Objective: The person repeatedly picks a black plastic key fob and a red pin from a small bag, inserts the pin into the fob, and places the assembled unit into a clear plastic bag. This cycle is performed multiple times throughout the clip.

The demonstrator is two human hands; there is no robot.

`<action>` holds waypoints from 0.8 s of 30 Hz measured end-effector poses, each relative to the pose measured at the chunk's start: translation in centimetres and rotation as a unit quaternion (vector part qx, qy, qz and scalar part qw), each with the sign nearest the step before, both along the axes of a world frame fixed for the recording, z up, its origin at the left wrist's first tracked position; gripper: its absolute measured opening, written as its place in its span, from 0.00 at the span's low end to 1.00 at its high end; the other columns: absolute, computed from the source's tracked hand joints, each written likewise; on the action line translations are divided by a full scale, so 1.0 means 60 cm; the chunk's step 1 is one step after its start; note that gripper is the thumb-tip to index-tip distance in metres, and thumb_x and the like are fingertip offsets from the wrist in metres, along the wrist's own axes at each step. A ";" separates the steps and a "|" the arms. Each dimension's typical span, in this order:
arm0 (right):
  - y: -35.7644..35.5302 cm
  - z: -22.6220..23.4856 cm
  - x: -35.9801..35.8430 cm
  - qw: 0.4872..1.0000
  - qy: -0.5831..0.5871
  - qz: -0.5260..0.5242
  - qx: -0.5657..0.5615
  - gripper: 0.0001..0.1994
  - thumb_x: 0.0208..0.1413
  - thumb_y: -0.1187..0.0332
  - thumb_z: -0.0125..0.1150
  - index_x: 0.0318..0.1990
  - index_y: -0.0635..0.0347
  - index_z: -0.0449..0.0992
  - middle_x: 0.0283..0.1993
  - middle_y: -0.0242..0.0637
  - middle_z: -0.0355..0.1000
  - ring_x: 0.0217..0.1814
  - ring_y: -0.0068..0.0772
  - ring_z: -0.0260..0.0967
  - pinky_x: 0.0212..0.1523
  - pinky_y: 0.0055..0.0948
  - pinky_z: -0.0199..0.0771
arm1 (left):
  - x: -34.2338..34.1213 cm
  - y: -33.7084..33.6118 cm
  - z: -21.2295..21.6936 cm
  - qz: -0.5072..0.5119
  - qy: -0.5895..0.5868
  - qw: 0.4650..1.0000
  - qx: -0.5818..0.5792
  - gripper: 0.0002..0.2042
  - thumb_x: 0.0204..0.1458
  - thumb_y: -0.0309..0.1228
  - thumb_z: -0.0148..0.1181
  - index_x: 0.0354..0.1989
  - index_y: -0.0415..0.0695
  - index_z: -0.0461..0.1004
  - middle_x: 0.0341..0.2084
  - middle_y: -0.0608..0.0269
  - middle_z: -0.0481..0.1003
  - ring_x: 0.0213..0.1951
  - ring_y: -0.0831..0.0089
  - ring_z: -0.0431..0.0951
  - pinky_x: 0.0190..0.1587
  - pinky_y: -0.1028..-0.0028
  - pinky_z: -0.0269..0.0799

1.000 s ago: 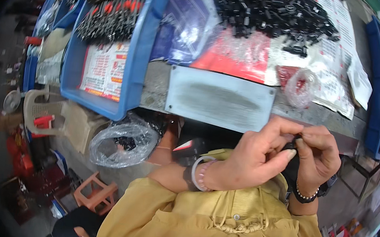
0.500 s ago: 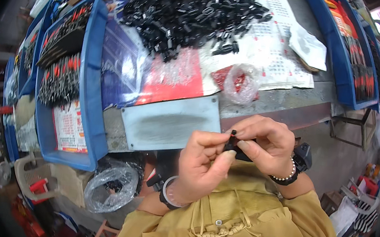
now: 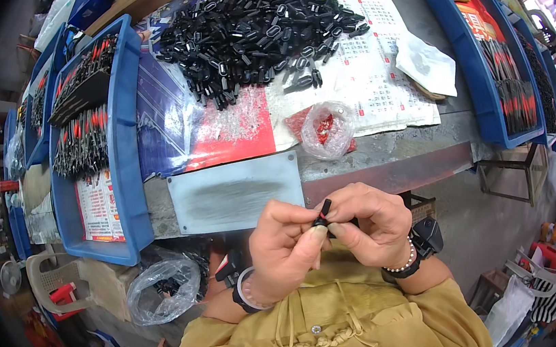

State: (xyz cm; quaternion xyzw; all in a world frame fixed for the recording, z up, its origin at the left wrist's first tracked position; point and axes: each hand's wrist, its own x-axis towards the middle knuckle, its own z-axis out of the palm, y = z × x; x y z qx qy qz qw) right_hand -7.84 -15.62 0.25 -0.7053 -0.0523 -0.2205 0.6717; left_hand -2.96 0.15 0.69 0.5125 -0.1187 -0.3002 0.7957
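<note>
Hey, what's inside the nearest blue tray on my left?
The tray holds black-and-red pieces, a dark board and a printed sheet. What lies beneath them is covered.

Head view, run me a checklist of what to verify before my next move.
1. Small black piece in grip: ok, fingers of the left hand and right hand meet on it.
2. Its parts fully joined: cannot tell, the fingertips cover most of it.
3. Left hand apart from the pale plate: cannot tell, the hand overlaps its corner in this view.
4. Pile of black parts uncovered: ok, it lies in plain sight beyond the plate.
5. Clear plastic bag open: ok, red bits show inside its mouth.
6. Left blue tray uncovered: ok, rows of pieces show in it.
</note>
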 end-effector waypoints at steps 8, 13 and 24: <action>-0.003 0.009 0.003 0.998 0.031 0.008 0.062 0.08 0.52 0.81 0.59 0.40 0.68 0.75 0.40 0.44 0.74 0.38 0.28 0.74 0.37 0.24 0.74 | 0.015 0.002 0.003 -0.026 0.071 0.996 -0.040 0.09 0.58 0.21 0.52 0.45 0.38 0.61 0.25 0.56 0.73 0.17 0.82 0.68 0.19 0.84 0.64; -0.002 0.009 0.004 0.998 0.051 -0.002 0.038 0.08 0.54 0.81 0.58 0.42 0.69 0.74 0.40 0.44 0.73 0.37 0.26 0.74 0.38 0.23 0.73 | 0.026 -0.004 -0.003 -0.047 0.189 0.976 -0.096 0.11 0.61 0.30 0.52 0.47 0.41 0.60 0.24 0.54 0.73 0.15 0.80 0.67 0.17 0.85 0.61; 0.006 0.007 0.012 0.998 0.052 0.004 0.018 0.07 0.53 0.82 0.57 0.40 0.70 0.75 0.39 0.43 0.73 0.38 0.28 0.73 0.38 0.23 0.72 | 0.038 0.002 -0.021 -0.090 0.252 0.949 -0.165 0.10 0.63 0.34 0.50 0.47 0.46 0.61 0.22 0.56 0.73 0.12 0.83 0.62 0.15 0.85 0.57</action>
